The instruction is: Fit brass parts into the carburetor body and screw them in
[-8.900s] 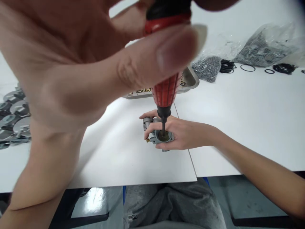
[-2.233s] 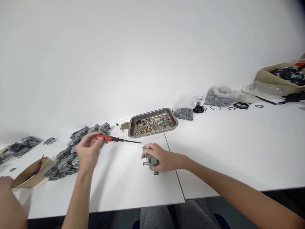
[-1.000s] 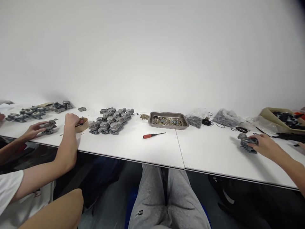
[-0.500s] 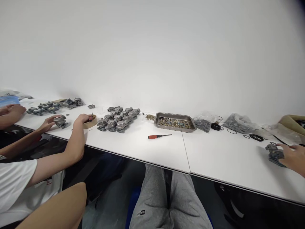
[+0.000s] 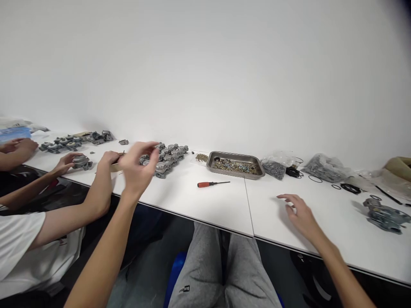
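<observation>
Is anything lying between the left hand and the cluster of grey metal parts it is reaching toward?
Nothing visible: the left hand hovers right in front of the cluster of grey metal parts, partly hiding it.

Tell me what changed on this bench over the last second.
The right hand let go of the grey metal part, which now lies at the far right of the table, and pulled back toward the middle, empty. The left hand rose into view, open, before the grouped grey parts. The red screwdriver and metal tray stayed put.
</observation>
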Available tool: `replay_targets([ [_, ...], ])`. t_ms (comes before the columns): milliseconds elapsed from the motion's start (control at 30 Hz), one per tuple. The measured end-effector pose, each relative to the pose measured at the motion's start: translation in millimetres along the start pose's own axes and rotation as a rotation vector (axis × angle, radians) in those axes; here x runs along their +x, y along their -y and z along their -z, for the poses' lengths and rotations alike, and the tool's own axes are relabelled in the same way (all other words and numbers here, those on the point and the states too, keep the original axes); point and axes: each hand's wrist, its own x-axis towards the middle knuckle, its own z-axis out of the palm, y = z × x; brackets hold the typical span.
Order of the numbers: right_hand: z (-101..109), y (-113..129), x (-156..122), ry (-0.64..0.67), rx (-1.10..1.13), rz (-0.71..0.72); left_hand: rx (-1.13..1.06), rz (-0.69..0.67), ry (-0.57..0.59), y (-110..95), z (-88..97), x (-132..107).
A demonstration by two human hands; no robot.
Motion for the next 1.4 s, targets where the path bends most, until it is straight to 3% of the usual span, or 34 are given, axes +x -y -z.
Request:
replay_targets([
  [67, -19, 14, -6, -0.006, 0.07, 0.016, 0.287, -0.032, 0.115, 23, -20.8, 0],
  [167, -35, 24, -11, 0.035, 0.056, 0.072, 0.725, -0.033, 0.3, 73, -49.9, -6],
  [300, -37, 24, -14, 0.052, 0.034, 0.069, 0.886, -0.072, 0.431, 122, -73.8, -15],
  [533, -40, 19, -15, 0.069, -0.023, 0.092, 0.876, -0.079, 0.403, 130, -84.3, -17],
  [733, -37, 19, -16, 0.058, 0.012, 0.063, 0.74, -0.029, 0.313, 133, -65.9, -29],
  [867, -34, 33, -11, 0.079, 0.191, 0.011, 0.4, 0.163, 0.228, 112, -60.4, -28],
  [967, -34, 65, 3, 0.172, 0.407, -0.015, 0.038, 0.331, 0.367, 73, -76.8, -26],
  [1067, -34, 106, 21, 0.279, 0.551, 0.057, -0.361, 0.411, 0.667, 24, -111.6, -32],
  [1167, -38, 135, 35, 0.346, 0.651, 0.134, -0.558, 0.418, 0.86, -13, -155.2, -47],
  [1267, -45, 136, 42, 0.29, 0.708, 0.15, -0.729, 0.412, 0.977, -32, -195.6, -62],
  [1400, -46, 114, 46, 0.145, 0.763, 0.127, -0.828, 0.461, 1.108, -36, -232.5, -61],
])
